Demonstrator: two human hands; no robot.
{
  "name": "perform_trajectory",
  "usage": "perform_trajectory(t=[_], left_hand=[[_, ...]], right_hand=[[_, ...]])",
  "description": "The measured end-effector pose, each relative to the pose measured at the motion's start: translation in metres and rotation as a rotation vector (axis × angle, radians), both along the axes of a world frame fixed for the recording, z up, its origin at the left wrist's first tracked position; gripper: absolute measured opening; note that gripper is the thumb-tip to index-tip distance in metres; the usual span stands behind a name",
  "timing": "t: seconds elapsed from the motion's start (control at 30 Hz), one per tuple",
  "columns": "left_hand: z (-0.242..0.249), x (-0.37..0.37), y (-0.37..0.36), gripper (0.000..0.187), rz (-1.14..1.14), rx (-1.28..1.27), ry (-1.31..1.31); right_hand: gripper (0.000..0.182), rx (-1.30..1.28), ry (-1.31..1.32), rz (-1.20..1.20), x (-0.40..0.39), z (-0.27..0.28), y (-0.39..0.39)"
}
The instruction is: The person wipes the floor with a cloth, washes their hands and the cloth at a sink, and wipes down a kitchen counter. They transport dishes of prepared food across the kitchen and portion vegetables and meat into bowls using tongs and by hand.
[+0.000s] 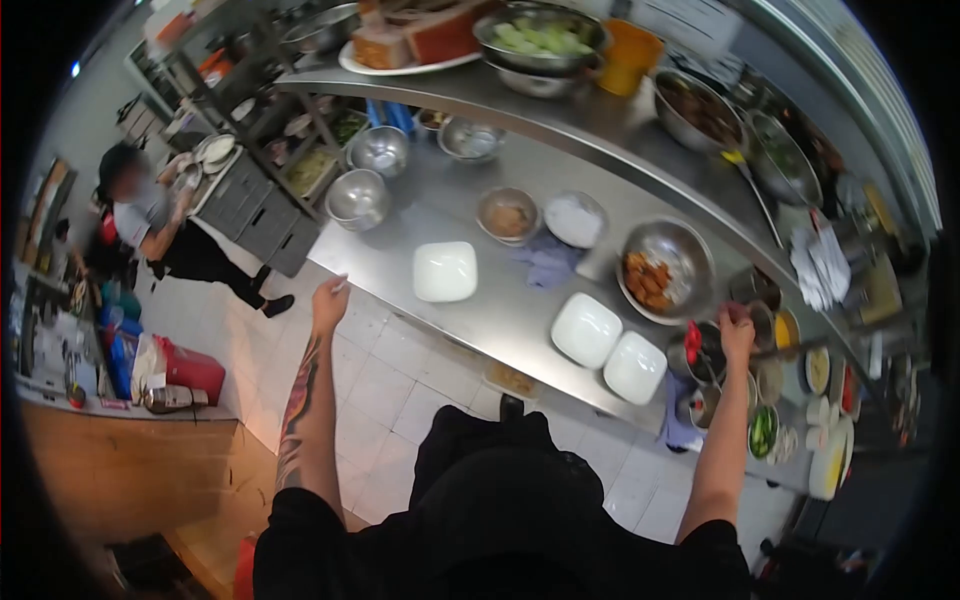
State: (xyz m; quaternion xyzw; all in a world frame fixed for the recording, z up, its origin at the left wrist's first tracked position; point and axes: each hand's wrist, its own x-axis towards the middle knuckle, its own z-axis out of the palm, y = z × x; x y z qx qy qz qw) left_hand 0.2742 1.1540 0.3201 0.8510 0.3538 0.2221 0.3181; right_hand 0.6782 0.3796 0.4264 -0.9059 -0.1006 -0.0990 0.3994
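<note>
My left hand [331,303] is at the near left corner of the steel counter [395,265], fingers curled; whatever may be in them is too small to make out. Over the seasoning containers on the right, my right hand [738,330] has its fingers drawn together, and their tips are hidden. Beside it stand a pot with a red-handled utensil [692,340] and a steel bowl [690,250] with browned fried pieces [648,281]. Two white square dishes, one nearer the middle [587,330] and one by the edge [635,368], lie left of my right hand.
Another white dish [446,272] sits farther left. Behind are a bowl of brown powder [508,216], a bowl of white powder [574,220], a blue-grey cloth [548,262] and several steel bowls. A shelf [580,130] overhangs the counter. Another person [170,215] stands at the left.
</note>
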Motion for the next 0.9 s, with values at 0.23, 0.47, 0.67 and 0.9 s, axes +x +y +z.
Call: perform_trajectory(t=[0.23, 0.47, 0.67, 0.9], left_hand=[[0.039, 0.132, 0.088, 0.054, 0.368, 0.115, -0.169], [0.063, 0.161, 0.144, 0.038, 0.204, 0.297, 0.232], [0.124, 0.151, 0.138, 0.022, 0.055, 0.339, 0.135], [0.131, 0.126, 0.108, 0.013, -0.317, 0.431, -0.372]], right_hand=[[0.058, -0.389, 0.166, -0.229, 0.114, -0.084, 0.007], [0.038, -0.47, 0.135, -0.365, 0.12, -0.129, -0.022], [0.041, -0.106, 0.393, -0.466, 0.048, -0.028, 0.055], [0.032, -0.046, 0.374, -0.33, 0.064, -0.076, 0.01]])
